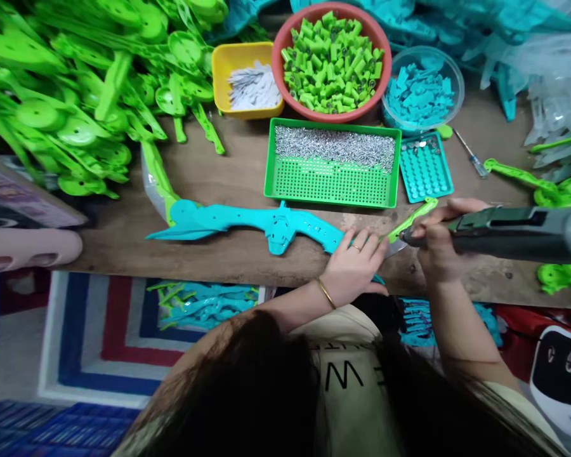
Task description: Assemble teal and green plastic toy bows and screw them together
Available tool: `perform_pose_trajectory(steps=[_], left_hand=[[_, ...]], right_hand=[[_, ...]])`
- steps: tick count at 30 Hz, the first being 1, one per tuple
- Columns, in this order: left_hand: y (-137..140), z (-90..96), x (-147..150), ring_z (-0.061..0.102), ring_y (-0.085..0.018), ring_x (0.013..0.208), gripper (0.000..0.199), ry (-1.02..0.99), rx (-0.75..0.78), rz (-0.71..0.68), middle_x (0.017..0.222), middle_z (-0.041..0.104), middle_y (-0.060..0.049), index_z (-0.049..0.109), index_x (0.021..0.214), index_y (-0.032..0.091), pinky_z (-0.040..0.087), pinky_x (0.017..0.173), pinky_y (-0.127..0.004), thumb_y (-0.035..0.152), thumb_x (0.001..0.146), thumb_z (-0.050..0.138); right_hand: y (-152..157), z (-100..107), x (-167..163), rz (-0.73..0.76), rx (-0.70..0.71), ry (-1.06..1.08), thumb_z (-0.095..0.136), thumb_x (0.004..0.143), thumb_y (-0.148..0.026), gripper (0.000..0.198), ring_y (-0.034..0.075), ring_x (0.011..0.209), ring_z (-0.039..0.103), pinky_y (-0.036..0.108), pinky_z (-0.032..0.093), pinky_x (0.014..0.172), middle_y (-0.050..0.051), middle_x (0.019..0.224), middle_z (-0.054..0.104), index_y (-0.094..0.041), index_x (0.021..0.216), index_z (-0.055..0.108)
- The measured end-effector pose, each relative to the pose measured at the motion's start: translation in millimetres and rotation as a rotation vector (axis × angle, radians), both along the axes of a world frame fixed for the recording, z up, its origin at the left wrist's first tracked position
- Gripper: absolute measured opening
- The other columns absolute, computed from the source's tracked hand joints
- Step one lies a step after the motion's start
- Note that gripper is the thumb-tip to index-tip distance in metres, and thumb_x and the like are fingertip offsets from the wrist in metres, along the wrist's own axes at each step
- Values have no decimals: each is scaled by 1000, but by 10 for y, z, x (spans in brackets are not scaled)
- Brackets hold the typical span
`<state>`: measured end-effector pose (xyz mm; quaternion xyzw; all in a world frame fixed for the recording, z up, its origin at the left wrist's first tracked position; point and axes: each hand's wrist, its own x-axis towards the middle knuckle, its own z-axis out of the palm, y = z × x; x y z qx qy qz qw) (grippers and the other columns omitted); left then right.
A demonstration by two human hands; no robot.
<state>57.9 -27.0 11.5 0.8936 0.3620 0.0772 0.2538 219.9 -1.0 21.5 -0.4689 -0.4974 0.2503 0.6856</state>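
Note:
A blue plastic toy bow (pixel 247 218) lies across the wooden bench, with a green and clear limb (pixel 158 171) at its left end and another green limb (pixel 416 216) at its right end. My left hand (pixel 354 266) rests flat on the bow's right part, fingers stretched out, pressing it to the bench. In my right hand (pixel 442 244) is a dark electric screwdriver (pixel 499 231), held sideways with its tip at the right green limb. Its far end runs out toward the right edge. My left palm hides part of the bow's right end.
Behind the bow stand a green tray of screws (pixel 333 202), a red bowl of green pieces (pixel 278 76), a yellow tub (pixel 221 82), a clear tub of blue pieces (pixel 458 95) and a small blue tray (pixel 431 190). Green parts (pixel 76 95) pile up left; a screwdriver (pixel 473 155) lies right.

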Motion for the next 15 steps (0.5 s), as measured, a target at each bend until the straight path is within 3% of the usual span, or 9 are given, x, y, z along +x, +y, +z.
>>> perform_pose_trajectory(steps=[3,6,10,12,15], left_hand=[[-23,-25,17,46,-35,128,90,144,160,-39,139,53,-18,38,146,9,33,111,-55,60,78,68],[-58,-54,8,47,-33,125,91,145,261,-34,138,54,-15,40,145,11,37,108,-54,65,76,66],[-69,-94,-5,45,-32,127,92,124,319,-20,139,52,-14,42,144,11,36,109,-53,68,75,65],[-70,-95,-6,45,-31,126,90,131,326,-17,138,53,-15,43,144,11,36,109,-52,68,77,63],[-75,-90,-9,46,-31,126,86,133,330,-12,137,53,-15,43,144,12,36,109,-51,68,80,60]], right_hand=[[-31,25,7,-4,-65,-53,79,72,-34,36,12,51,57,29,51,53,-6,66,61,-25,102,62],[83,185,-39,88,-106,-54,76,75,-27,33,10,49,57,26,49,48,-5,70,65,-25,105,64],[577,374,-292,68,95,16,74,78,-26,29,7,48,56,23,47,44,-4,82,70,-29,106,66],[889,342,-467,12,196,59,73,80,-29,25,7,48,56,23,48,45,-5,82,68,-30,103,65],[1232,158,-672,-88,174,16,72,80,-39,26,9,48,56,27,51,49,-5,78,65,-29,101,61]])
